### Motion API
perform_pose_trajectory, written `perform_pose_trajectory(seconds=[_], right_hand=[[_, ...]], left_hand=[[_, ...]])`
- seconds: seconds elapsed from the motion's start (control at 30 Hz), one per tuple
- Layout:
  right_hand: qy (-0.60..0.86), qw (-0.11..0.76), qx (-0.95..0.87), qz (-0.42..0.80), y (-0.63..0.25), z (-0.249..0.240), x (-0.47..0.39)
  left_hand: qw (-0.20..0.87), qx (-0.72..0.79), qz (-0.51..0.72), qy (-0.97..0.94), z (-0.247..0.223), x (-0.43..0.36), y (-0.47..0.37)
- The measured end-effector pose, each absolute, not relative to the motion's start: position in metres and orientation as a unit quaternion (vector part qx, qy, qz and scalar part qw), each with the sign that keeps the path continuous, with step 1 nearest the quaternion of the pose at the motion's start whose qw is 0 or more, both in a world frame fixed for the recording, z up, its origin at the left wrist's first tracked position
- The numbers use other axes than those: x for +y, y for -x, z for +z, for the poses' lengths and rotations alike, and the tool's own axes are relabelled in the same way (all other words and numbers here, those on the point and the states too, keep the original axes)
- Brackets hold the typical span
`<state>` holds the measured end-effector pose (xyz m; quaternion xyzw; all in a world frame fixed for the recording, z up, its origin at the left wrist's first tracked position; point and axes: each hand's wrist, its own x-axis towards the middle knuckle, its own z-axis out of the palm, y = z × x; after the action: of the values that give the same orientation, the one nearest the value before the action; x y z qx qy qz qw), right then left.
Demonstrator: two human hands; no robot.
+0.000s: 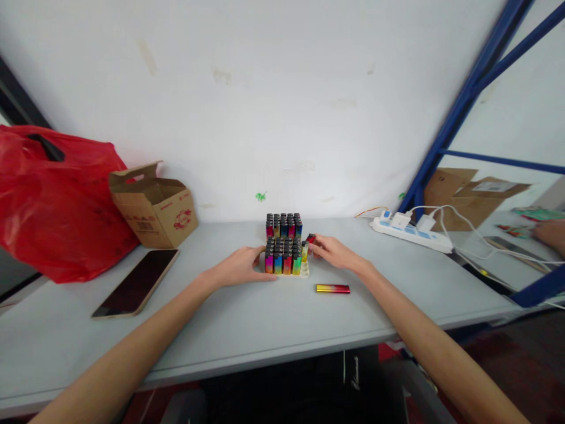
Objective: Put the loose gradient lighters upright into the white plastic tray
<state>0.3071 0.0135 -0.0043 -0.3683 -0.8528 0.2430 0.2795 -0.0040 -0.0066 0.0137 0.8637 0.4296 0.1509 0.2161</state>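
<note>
Several colourful lighters stand upright in rows in a white tray, whose bare slots show at the right front. My left hand rests on the table with its fingers round the tray's left side. At the tray's right edge, my right hand pinches a red lighter, close to a yellow lighter standing in the tray. Behind is a second block of upright lighters. One yellow and red lighter lies flat on the table in front of my right hand.
On the left are a phone, an open cardboard box and a red plastic bag. A power strip with cables lies right, by a blue metal frame. Another person's hand shows at the far right.
</note>
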Motion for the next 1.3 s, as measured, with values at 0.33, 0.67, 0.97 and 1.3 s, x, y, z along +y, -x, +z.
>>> perform_pose_trajectory(seconds=[0.33, 0.67, 0.97, 1.3], right_hand=[[0.329, 0.246, -0.884, 0.222, -0.311, 0.0, 0.018], [0.348, 0.184, -0.907, 0.149, -0.307, 0.009, 0.027], [0.368, 0.152, -0.897, 0.192, -0.32, 0.022, 0.004], [0.425, 0.114, -0.875, 0.201, -0.373, 0.023, -0.081]], left_hand=[[0.204, 0.429, 0.143, -0.868, 0.012, -0.005, 0.005], [0.211, 0.425, 0.149, -0.868, 0.013, -0.006, 0.005], [0.186, 0.436, 0.138, -0.869, 0.012, -0.006, 0.004], [0.162, 0.444, 0.115, -0.874, 0.011, -0.004, 0.004]])
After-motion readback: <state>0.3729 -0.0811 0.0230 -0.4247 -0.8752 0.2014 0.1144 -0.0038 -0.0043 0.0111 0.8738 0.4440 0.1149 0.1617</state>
